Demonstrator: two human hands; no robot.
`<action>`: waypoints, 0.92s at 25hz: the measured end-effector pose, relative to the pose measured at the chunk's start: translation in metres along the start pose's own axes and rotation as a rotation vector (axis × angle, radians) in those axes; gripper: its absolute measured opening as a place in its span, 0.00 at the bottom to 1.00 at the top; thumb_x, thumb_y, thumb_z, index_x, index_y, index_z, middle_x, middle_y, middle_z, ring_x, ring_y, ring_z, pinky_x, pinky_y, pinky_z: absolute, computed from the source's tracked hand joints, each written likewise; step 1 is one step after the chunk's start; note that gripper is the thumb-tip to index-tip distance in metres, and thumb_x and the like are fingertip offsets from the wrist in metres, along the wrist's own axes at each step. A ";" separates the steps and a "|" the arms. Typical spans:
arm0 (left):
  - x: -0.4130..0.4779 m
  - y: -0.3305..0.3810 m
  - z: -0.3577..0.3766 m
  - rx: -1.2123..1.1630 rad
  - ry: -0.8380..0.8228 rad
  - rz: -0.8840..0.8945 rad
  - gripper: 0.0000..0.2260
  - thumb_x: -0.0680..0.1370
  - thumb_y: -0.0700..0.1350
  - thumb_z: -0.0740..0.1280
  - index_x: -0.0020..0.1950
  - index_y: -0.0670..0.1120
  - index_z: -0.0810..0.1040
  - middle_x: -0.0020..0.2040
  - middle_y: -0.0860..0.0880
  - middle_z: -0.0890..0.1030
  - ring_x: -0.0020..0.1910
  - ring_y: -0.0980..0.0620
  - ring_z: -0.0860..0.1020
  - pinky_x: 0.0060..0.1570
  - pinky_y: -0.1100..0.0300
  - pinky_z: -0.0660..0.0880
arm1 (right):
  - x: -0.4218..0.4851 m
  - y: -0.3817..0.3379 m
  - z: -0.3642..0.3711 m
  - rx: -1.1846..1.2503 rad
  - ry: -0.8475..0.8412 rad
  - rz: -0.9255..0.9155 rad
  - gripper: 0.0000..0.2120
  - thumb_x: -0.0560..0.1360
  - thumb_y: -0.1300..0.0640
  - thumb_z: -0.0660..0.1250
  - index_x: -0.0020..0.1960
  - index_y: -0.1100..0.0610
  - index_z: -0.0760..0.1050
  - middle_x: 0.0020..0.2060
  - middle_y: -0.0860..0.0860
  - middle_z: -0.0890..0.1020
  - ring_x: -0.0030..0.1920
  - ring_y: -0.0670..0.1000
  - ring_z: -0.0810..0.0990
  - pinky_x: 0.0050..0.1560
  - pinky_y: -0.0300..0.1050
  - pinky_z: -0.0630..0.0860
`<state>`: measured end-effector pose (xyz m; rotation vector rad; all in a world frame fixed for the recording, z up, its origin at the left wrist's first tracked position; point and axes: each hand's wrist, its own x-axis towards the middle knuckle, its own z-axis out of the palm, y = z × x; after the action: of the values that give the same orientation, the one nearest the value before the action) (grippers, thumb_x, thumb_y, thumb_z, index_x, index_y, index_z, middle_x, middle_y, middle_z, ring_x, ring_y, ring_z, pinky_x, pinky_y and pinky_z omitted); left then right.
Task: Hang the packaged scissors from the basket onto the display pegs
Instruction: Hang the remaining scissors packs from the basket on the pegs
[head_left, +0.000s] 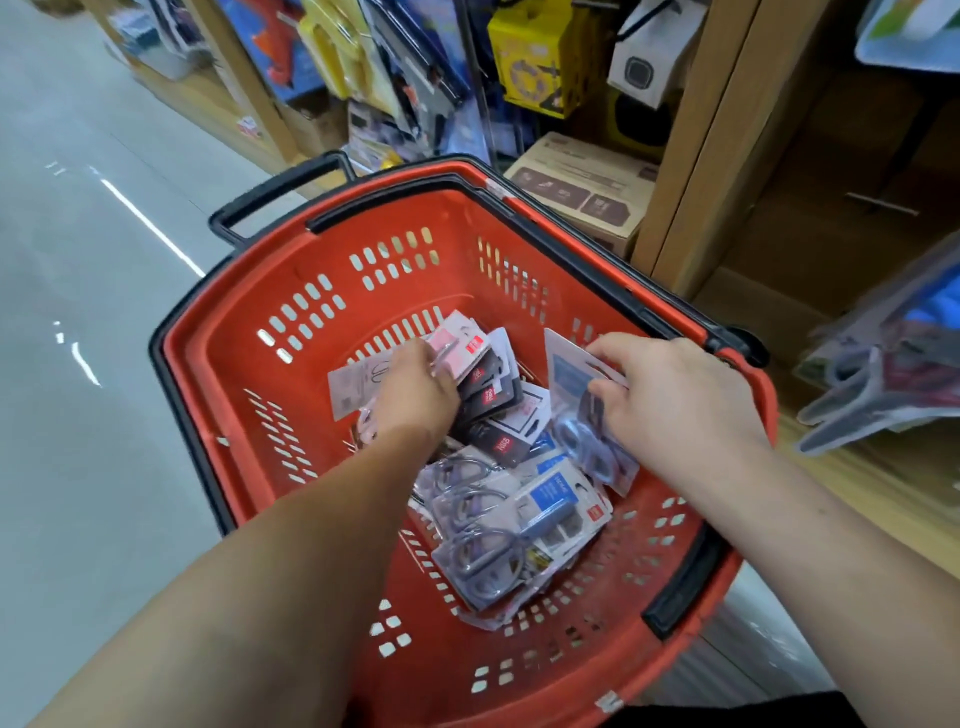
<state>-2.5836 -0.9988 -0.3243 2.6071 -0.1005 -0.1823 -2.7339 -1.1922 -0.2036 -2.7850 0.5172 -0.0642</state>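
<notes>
Packaged scissors (498, 519) lie heaped on the floor of the red basket (291, 415). The right grip (670, 400) pinches a blue-carded pack (569, 379). The left grip (415, 389) reaches into the pile, fingertips hidden, so I cannot tell its hold.

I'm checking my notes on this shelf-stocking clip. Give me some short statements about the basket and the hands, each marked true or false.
1. The basket is red with a black rim. True.
2. The basket holds nothing. False: a pile of packs of scissors lies on its bottom.
3. The right hand pinches a blue-card pack of scissors. True.
4. The left hand rests on the basket's handle. False: it reaches down into the pile of packs, at a pink one.
</notes>
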 end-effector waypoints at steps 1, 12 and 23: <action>0.007 -0.004 0.001 0.001 0.044 -0.042 0.09 0.83 0.50 0.63 0.59 0.47 0.74 0.56 0.45 0.79 0.57 0.40 0.79 0.54 0.50 0.74 | 0.002 -0.001 0.002 0.016 -0.006 -0.012 0.07 0.83 0.50 0.67 0.60 0.46 0.78 0.48 0.50 0.85 0.47 0.58 0.82 0.41 0.47 0.77; 0.036 -0.020 0.010 0.046 -0.455 -0.259 0.19 0.77 0.57 0.76 0.56 0.50 0.70 0.53 0.46 0.82 0.46 0.49 0.82 0.35 0.56 0.75 | 0.010 0.003 0.004 0.021 -0.056 -0.004 0.07 0.84 0.50 0.66 0.62 0.45 0.75 0.44 0.47 0.81 0.39 0.53 0.76 0.30 0.40 0.62; 0.059 -0.019 0.002 0.029 -0.535 -0.183 0.61 0.58 0.64 0.85 0.83 0.59 0.56 0.76 0.46 0.72 0.66 0.45 0.77 0.65 0.44 0.78 | 0.011 0.006 0.003 0.037 -0.055 -0.013 0.08 0.84 0.50 0.65 0.62 0.44 0.76 0.45 0.47 0.83 0.41 0.52 0.77 0.32 0.41 0.66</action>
<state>-2.5250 -0.9896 -0.3427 2.5262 -0.0500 -0.9448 -2.7257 -1.2009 -0.2084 -2.7462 0.4798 -0.0004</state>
